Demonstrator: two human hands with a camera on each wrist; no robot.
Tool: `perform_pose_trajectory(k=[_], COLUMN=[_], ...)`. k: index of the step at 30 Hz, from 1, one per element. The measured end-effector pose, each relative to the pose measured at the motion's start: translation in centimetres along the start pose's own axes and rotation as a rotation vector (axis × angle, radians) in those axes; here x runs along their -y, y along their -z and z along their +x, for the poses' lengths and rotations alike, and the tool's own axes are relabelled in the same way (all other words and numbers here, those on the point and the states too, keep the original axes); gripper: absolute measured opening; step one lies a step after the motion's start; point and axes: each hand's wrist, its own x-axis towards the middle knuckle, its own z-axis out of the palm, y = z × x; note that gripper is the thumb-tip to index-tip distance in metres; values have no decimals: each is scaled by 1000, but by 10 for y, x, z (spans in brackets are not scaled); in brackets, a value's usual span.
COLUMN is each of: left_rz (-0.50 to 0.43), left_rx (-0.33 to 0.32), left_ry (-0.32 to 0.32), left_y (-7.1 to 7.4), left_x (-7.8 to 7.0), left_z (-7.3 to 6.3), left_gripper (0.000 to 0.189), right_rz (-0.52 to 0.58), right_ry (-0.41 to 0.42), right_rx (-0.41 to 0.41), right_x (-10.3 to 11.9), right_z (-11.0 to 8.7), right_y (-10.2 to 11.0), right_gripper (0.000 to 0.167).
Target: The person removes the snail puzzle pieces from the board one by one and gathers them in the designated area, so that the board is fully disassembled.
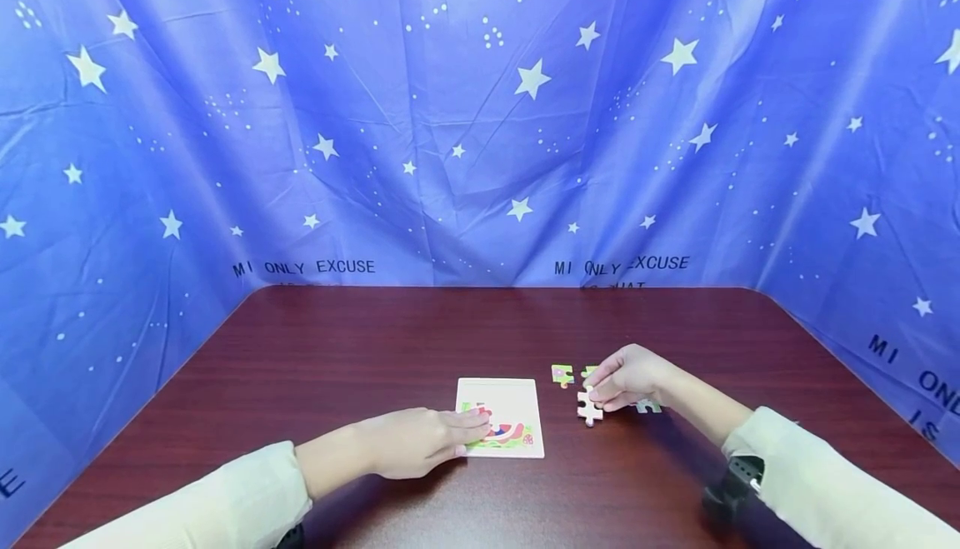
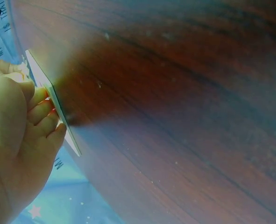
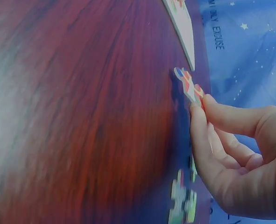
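Observation:
My right hand point(image 1: 633, 376) pinches a jigsaw puzzle piece point(image 1: 589, 407) between thumb and fingertips, above the table and to the right of the puzzle board. The right wrist view shows the piece point(image 3: 188, 86) from its side, with red, blue and white colours. My left hand point(image 1: 420, 442) lies with extended fingers over the left part of the white-framed puzzle board point(image 1: 517, 399). Several coloured pieces fill the board's near part; the fingers hide some of them. In the left wrist view the fingers rest at the edge of the board point(image 2: 58, 102).
Loose puzzle pieces lie right of the board: a green one point(image 1: 562, 374) at the back, another partly behind the right hand, and a pale one point(image 1: 648, 406) under the right wrist. The dark red wooden table point(image 1: 360, 324) is enclosed by a blue starry curtain point(image 1: 450, 116).

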Motion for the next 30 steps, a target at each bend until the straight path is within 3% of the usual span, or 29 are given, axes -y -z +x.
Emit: perform_pose_trajectory(k=[6, 12, 15, 24, 30], left_rz=[-10, -10, -13, -4, -29], left_rx=[2, 4, 3, -4, 12], left_ry=[7, 2, 4, -12, 4], left_y=[0, -1, 0, 2, 5], left_x=[0, 1, 0, -1, -3], left_z=[0, 0, 0, -1, -1], left_gripper=[43, 43, 43, 43, 43], right_rz=[-136, -386, -478, -585, -578], right_ry=[7, 75, 116, 164, 171], right_rx=[-141, -296, -329, -376, -393], right_x=[-4, -4, -3, -2, -3], right_z=[-4, -5, -6, -7, -7], right_y=[7, 5, 3, -1, -1], right_gripper=[26, 16, 12, 11, 11])
